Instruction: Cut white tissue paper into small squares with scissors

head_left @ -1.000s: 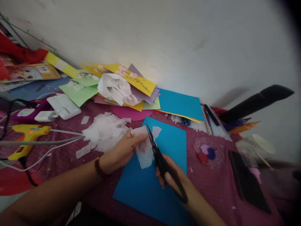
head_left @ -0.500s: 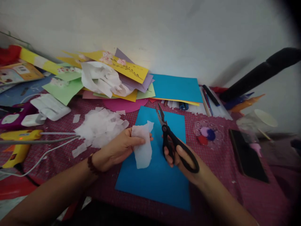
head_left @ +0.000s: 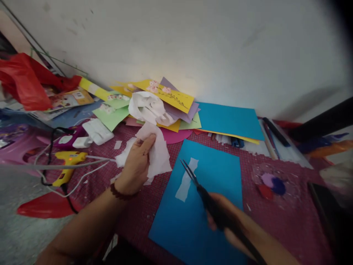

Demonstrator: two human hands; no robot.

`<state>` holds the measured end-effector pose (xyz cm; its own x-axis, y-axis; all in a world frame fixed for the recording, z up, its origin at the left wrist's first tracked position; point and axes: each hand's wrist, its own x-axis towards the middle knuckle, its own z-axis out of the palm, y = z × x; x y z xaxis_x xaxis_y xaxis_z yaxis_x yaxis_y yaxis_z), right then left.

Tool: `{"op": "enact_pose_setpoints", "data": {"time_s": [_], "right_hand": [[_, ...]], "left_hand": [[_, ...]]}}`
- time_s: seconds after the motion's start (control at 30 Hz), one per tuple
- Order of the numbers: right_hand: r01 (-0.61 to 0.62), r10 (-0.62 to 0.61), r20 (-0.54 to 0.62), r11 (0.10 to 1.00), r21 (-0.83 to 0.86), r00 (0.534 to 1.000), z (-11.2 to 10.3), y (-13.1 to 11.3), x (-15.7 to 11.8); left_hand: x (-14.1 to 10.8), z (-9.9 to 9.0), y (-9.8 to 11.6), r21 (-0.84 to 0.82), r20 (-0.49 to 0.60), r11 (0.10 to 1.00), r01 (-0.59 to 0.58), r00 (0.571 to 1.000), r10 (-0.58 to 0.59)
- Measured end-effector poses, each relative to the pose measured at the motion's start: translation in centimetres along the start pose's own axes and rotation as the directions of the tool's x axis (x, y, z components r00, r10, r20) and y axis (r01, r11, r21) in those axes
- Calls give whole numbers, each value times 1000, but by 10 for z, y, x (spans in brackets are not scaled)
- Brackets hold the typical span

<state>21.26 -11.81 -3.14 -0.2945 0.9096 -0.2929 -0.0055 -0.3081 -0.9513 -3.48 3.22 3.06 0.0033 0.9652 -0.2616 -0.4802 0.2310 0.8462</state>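
My left hand (head_left: 135, 165) is closed on a piece of white tissue paper (head_left: 158, 156), pinched between thumb and fingers above a pile of white paper scraps (head_left: 124, 154). My right hand (head_left: 228, 215) grips black-handled scissors (head_left: 211, 208), whose blades point up and to the left, slightly parted. Under the blade tips, a narrow strip of white tissue (head_left: 183, 187) lies on a blue sheet of card (head_left: 209, 228). My right fingers are partly hidden behind the scissor handles.
A yellow hot glue gun (head_left: 67, 163) with cables lies left, near a white plug adapter (head_left: 97, 131). Coloured cards (head_left: 176, 96) and crumpled white paper (head_left: 143, 106) are stacked at the back. On the right sit a clear dish (head_left: 286, 198) with coloured blobs and a dark phone (head_left: 321, 206).
The tissue strip now lies on the blue card. My left hand has moved left and holds a larger tissue piece over the scraps. The scissors have turned edge-on, and the view has shifted left.
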Motion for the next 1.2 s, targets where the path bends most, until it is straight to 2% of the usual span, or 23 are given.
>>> {"op": "enact_pose_setpoints", "data": {"time_s": [0.07,0.13,0.23,0.37,0.47,0.57,0.67,0.87,1.0,1.2], "right_hand": [[-78,80,34,995,-60,996,2,-9,-7],[-140,147,52,983,-116,988,4,-19,-11],[-198,213,84,967,-160,973,10,-33,-11],[-240,254,72,957,-163,965,22,-43,-7],[-248,264,76,954,-168,962,26,-45,-8],[-237,253,92,958,-159,963,25,-45,-9],[-204,217,104,971,-123,971,25,-37,-6],[-62,63,124,998,-9,990,25,-11,3],[-38,36,115,999,11,993,25,-8,4],[-19,15,110,999,37,994,26,-8,6]], "left_hand": [[1,3,-2,-100,-59,992,-75,996,69],[1,5,-4,-168,-73,979,-120,991,109],[1,7,-7,-192,-33,973,-129,992,125],[-2,7,-9,-169,18,982,-82,996,87],[0,5,-8,-208,-2,968,-140,990,143],[4,3,-4,-244,-76,937,-252,968,241],[5,3,-3,-208,-94,947,-247,968,232],[-2,7,-15,-161,6,972,-170,985,173],[-6,9,-21,-173,63,972,-159,983,172],[-8,11,-25,-183,81,972,-148,983,165]]}}
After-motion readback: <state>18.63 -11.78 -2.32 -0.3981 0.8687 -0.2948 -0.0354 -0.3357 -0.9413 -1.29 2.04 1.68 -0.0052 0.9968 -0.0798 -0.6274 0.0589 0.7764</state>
